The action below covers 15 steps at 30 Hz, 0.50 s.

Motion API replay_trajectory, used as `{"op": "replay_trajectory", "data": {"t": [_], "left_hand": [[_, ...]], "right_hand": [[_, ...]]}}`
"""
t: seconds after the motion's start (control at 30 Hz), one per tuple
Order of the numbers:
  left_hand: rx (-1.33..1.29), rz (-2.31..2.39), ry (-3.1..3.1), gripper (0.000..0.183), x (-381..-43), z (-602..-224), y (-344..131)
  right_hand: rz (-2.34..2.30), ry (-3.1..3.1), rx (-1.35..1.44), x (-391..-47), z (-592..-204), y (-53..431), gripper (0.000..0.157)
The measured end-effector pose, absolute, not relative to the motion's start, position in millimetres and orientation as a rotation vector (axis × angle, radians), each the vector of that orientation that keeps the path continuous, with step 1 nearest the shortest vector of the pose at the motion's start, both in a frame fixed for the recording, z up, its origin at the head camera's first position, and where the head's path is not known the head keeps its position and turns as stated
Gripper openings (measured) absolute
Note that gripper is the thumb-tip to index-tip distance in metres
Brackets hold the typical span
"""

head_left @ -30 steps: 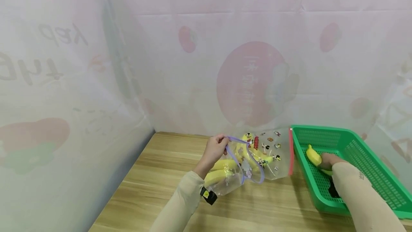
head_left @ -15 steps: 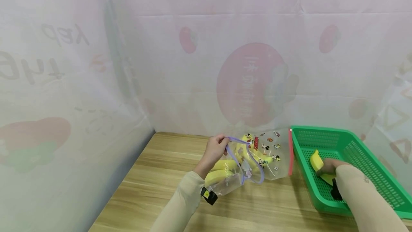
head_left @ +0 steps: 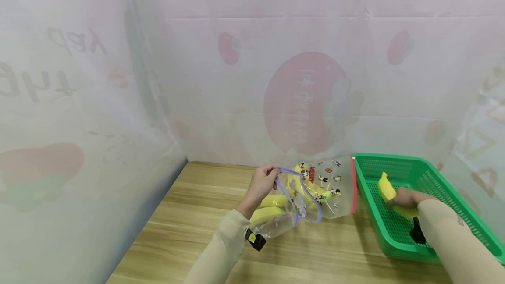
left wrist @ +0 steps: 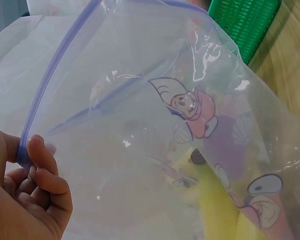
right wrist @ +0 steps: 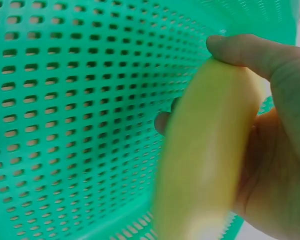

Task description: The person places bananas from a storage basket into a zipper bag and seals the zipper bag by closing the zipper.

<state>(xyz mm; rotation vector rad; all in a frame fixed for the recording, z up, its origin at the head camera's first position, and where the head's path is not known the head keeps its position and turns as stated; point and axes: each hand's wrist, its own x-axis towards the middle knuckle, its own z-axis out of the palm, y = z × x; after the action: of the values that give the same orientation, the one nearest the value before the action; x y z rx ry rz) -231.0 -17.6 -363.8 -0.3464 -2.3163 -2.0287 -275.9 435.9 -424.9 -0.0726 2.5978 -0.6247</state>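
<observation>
My left hand pinches the purple-edged rim of a clear zip bag, whose mouth gapes. Inside that bag lie yellow bananas, seen through the plastic; one dark tip shows in the left wrist view. Over at the green basket, my right hand grips a yellow banana, thumb on one side and fingers curled around the other. The banana is within the basket's walls, and in the head view the hand covers its middle.
A second clear bag with a red zip edge and cartoon prints lies between the first bag and the basket, with yellow fruit showing at its left part. Printed cloth walls enclose the wooden table at the back and sides.
My right hand has shifted slightly within the basket and the gripped banana has changed its tilt. The left hand stays on the bag rim.
</observation>
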Motion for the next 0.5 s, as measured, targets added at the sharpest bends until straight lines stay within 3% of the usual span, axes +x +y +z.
{"op": "replay_trajectory", "data": {"t": [0.17, 0.5], "left_hand": [[-0.343, -2.044, -2.31, 0.021, -232, -365, -17], [-0.354, -2.057, -2.297, 0.021, -234, -369, -16]], "right_hand": [[-0.679, 2.63, -0.115, -271, -407, 425, 0.056], [-0.68, 2.733, -0.238, -261, -379, 396, 0.066]]}}
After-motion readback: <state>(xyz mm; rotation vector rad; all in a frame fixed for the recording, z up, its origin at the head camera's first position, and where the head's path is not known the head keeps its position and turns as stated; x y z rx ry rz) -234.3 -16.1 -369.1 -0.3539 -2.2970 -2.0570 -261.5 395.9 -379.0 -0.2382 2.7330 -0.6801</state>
